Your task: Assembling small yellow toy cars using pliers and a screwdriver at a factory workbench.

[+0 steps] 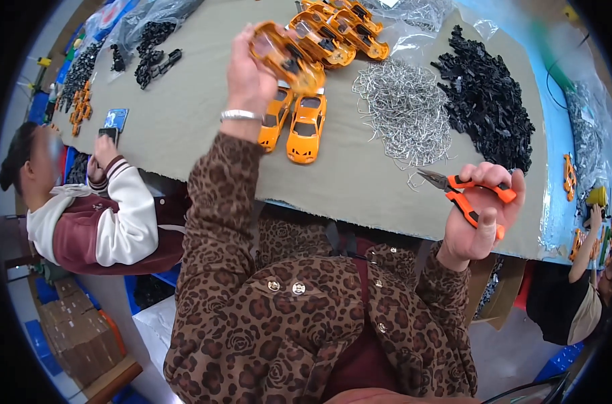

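Note:
My left hand (248, 77) is closed on an orange toy car body (287, 59), its hollow underside partly turned up and slightly blurred. More upturned orange car bodies (339, 30) lie beside it at the table's far side. Just below the held body, two orange toy cars (306, 128) rest roof up, side by side, one partly behind my wrist. In my right hand (484, 215) are pliers (469, 195) with orange and black handles. Their narrow metal jaws point left over the table's near edge, close to a pile of bent wire pieces (407, 111).
A heap of small black plastic parts (487, 94) lies right of the wires. Clear plastic bags (420, 27) sit behind. On the left, a co-worker (111, 209) holds a phone at the table. Another person (568, 296) sits at the right. A cardboard box (497, 289) stands below the table edge.

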Demonstrator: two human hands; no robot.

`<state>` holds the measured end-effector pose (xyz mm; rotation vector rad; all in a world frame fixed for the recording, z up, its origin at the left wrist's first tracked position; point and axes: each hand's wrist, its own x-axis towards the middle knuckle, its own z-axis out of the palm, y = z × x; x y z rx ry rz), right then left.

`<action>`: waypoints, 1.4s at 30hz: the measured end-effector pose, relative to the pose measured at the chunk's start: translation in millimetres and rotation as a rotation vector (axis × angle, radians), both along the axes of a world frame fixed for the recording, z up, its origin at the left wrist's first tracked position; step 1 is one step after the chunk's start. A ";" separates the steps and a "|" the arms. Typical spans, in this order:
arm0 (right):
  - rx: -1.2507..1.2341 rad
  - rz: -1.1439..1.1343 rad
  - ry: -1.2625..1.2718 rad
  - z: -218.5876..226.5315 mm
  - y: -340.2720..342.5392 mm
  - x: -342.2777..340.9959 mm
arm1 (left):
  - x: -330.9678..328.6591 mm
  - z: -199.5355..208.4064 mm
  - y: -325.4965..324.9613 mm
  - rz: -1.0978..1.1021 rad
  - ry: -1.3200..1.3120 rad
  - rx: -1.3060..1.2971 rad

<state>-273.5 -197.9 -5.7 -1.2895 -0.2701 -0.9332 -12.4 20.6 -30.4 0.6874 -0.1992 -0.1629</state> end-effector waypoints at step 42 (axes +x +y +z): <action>0.072 -0.535 0.010 -14.2 -144.1 -31.0 | -134.7 -44.2 -64.5 -1.106 0.493 0.090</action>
